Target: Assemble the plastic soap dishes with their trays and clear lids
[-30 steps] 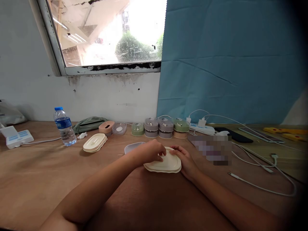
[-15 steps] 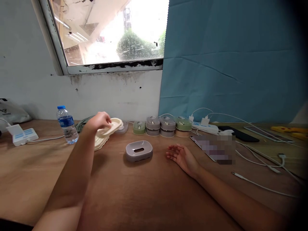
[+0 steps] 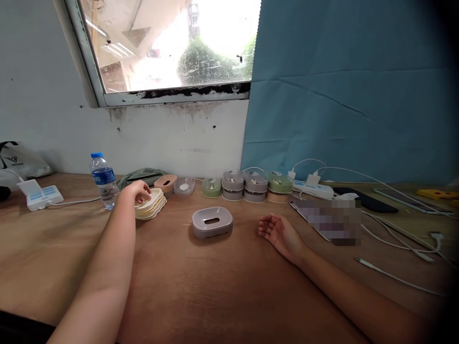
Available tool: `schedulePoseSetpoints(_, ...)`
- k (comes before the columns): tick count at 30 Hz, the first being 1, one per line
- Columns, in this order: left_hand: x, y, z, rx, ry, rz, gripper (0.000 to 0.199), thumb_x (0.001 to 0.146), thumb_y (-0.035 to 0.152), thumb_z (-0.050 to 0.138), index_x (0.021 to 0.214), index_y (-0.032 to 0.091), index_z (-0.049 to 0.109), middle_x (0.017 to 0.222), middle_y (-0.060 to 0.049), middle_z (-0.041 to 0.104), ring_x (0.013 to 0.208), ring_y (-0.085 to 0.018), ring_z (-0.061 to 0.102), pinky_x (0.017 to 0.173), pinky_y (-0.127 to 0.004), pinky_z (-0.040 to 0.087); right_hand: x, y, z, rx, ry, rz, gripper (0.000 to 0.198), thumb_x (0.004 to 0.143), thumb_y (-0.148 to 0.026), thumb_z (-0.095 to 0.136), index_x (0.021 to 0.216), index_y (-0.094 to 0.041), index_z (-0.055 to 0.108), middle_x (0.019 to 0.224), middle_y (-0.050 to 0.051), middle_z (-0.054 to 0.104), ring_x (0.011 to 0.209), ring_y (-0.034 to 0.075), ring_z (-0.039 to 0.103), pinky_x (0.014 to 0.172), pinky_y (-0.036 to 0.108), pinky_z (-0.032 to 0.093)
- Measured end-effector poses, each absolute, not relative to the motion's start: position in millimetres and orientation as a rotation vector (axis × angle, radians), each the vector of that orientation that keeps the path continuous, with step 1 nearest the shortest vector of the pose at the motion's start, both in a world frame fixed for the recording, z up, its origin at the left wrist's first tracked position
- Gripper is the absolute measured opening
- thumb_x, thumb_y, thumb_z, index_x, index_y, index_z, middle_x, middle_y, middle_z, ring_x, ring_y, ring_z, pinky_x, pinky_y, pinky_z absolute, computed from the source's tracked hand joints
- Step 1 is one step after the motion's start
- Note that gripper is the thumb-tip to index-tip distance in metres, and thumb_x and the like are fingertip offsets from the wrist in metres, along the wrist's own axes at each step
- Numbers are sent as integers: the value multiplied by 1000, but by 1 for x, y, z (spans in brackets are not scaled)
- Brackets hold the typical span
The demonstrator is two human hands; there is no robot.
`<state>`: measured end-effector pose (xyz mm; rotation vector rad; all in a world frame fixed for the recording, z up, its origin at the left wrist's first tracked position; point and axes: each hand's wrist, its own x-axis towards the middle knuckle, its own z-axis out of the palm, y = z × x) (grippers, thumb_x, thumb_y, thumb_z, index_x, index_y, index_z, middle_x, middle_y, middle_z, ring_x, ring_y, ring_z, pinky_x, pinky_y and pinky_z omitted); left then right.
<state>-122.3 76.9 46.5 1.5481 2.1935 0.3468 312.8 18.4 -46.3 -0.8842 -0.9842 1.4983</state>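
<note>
My left hand (image 3: pixel 139 192) is at the left side of a stack of cream, wavy-edged soap-dish trays (image 3: pixel 158 206), its curled fingers on the top tray (image 3: pixel 155 193). Part of that tray is hidden behind the fingers. A grey oval soap dish (image 3: pixel 212 222) with a slot in its middle stands by itself on the table between my hands. Palm turned up and fingers loosely bent, my right hand (image 3: pixel 281 235) rests on the table to the right of the grey dish, holding nothing.
Behind the stack are a pink slotted dish (image 3: pixel 166 182), a clear lid (image 3: pixel 184 187) and green cloth (image 3: pixel 138 176). Several grey and green lidded boxes (image 3: pixel 233 181) line the wall. A water bottle (image 3: pixel 103 179) stands left; white cables (image 3: pixel 394 277) and a blurred-out phone-like object (image 3: pixel 315 224) lie right.
My left hand has lowered a cream tray onto the stack, moving left and down. The pink dish behind now shows. My right hand stays in place; the view has shifted slightly.
</note>
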Motion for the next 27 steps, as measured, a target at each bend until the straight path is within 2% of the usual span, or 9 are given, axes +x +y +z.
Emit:
schedulePoseSetpoints(8,-128,88,33,1569,2221,288,42,51,19,70,91,12,61,61,-2,58,47,-9,51,51,-21,46,311,19,-46,-882,-910,1506,16,73,-31,51,62,-20,56,58,2,58,56,16,54,55,30,46)
schedulePoseSetpoints(15,-121,90,34,1576,2237,198,43,58,16,62,101,15,61,54,0,54,43,-9,48,47,-21,43,308,17,-47,-870,-869,1520,17,64,-21,59,50,-17,49,46,-4,45,38,5,36,37,20,29)
schedulePoseSetpoints(21,-115,87,35,1607,2232,110,52,63,12,54,114,19,54,49,2,47,41,-9,45,44,-20,40,306,14,-46,-876,-881,1504,19,62,-20,60,49,-17,48,46,-4,45,40,6,37,39,21,28)
schedulePoseSetpoints(27,-104,90,37,1686,2304,26,53,58,14,59,110,23,56,66,-3,58,55,-16,55,52,-26,44,306,17,-48,-884,-867,1489,17,61,-21,61,50,-17,49,47,-4,46,41,6,38,40,20,28)
